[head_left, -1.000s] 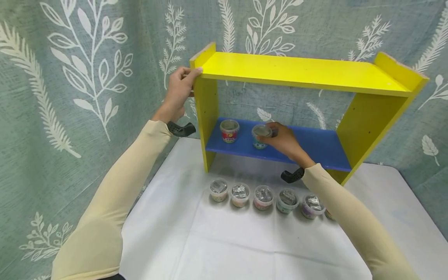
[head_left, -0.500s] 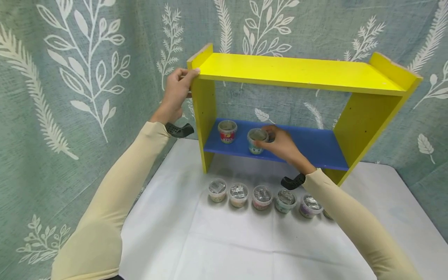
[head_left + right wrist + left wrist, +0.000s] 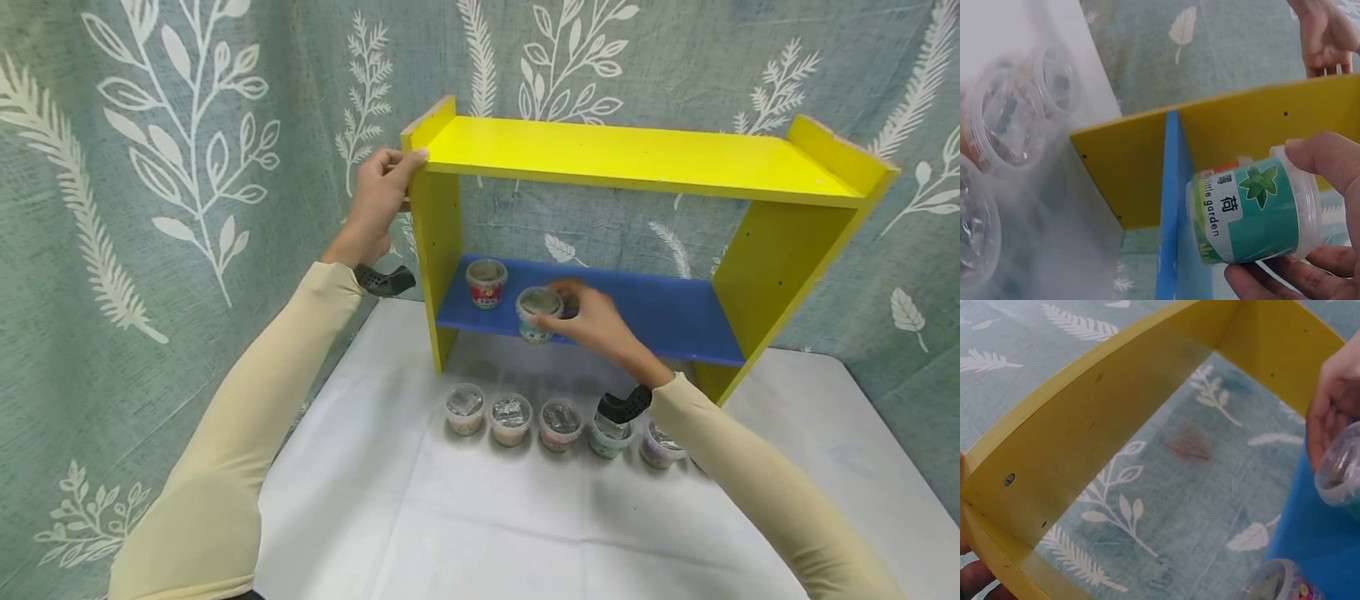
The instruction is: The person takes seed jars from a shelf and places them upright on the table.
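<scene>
My left hand [image 3: 378,200] grips the upper left corner of a yellow shelf unit [image 3: 637,158], its thumb at the front edge. In my right hand [image 3: 600,325] is a clear plastic tub [image 3: 1260,212] with a green leaf-print label reading "little garden". Thumb and fingers hold the tub around its rim. It is over the front part of the blue shelf board [image 3: 652,312]; I cannot tell whether its base touches the board. Left of it, a tub with a red label [image 3: 486,293] stands on the same board, near the yellow side panel.
Several lidded tubs [image 3: 559,425] stand in a row on the white cloth [image 3: 480,508] before the unit, the rightmost mostly hidden by the right forearm. A green leaf-patterned curtain [image 3: 300,100] hangs behind and at the left.
My right hand has moved the green-label tub leftward and toward the board's front edge, nearer the red-label tub. The left hand keeps its grip on the corner.
</scene>
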The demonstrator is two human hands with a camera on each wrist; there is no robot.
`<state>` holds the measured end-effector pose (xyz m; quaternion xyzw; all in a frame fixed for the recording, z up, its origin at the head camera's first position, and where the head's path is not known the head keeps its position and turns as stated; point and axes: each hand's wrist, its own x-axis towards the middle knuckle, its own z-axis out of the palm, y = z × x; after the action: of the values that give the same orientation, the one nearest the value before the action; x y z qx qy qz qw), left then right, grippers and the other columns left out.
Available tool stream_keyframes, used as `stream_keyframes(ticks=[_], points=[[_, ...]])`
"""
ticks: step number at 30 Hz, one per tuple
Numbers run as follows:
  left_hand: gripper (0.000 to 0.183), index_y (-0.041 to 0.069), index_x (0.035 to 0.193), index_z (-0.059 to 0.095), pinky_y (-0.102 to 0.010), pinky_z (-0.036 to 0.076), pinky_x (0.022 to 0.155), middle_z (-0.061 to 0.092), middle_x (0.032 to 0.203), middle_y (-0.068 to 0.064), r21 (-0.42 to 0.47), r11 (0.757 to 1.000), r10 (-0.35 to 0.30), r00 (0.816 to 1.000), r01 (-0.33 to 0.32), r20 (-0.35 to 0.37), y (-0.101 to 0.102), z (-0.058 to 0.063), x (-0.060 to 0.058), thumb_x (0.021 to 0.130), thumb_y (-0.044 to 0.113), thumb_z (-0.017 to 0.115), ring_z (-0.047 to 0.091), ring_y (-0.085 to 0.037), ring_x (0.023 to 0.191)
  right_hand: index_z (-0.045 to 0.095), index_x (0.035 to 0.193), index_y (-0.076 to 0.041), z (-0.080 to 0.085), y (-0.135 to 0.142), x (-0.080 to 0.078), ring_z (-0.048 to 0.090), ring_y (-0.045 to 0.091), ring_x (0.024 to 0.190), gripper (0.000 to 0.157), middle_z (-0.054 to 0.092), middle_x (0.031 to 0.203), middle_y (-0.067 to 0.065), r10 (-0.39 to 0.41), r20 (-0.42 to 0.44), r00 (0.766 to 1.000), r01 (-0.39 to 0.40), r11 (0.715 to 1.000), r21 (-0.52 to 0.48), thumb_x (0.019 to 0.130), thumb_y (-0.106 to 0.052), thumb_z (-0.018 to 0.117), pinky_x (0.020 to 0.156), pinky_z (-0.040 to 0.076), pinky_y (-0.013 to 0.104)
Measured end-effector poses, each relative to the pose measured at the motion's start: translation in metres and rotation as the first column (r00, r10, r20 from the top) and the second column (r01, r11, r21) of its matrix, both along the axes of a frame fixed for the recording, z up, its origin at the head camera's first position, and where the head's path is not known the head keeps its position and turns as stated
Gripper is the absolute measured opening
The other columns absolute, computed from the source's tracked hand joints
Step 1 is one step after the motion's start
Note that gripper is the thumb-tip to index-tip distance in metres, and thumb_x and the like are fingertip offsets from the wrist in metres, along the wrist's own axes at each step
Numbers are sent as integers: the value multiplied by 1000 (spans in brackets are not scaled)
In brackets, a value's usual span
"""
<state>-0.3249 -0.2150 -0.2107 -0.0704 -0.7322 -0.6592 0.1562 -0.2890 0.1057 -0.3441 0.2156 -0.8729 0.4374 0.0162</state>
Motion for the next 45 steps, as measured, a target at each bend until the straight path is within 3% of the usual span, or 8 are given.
stream_keyframes(ticks=[13,20,31,45], points=[[38,15,117,60,-38,48,90,61,110,-4,7,1000,-3,1000,3,25,-1,1,-1,98,47,67,62,-23,102,59,138,-15,-6,-14,14,65,21,108,67,68,119,3,36,-14,999,-36,999,35,86,-52,81,86,54,43],[39,15,117,60,-35,49,85,62,110,-4,-1,1000,3,1000,-3,5,-1,1,-3,97,48,69,63,-22,100,59,138,-15,-9,-20,20,65,22,108,67,69,117,3,64,-14,998,-64,998,30,85,-49,83,83,56,43],[38,15,115,60,-35,48,84,62,109,-4,21,1000,-7,1000,7,14,-1,1,-3,97,47,69,63,-23,100,61,132,-18,-13,-34,31,65,17,109,59,69,114,0,118,-5,993,-119,993,-21,84,-43,86,85,58,34],[37,15,115,61,-35,48,85,61,109,-4,23,1000,-7,1000,7,25,-3,0,-4,97,46,69,62,-22,98,59,135,-13,-26,-51,46,64,19,110,61,65,121,3,193,19,981,-192,981,-35,85,-35,86,86,58,28]])
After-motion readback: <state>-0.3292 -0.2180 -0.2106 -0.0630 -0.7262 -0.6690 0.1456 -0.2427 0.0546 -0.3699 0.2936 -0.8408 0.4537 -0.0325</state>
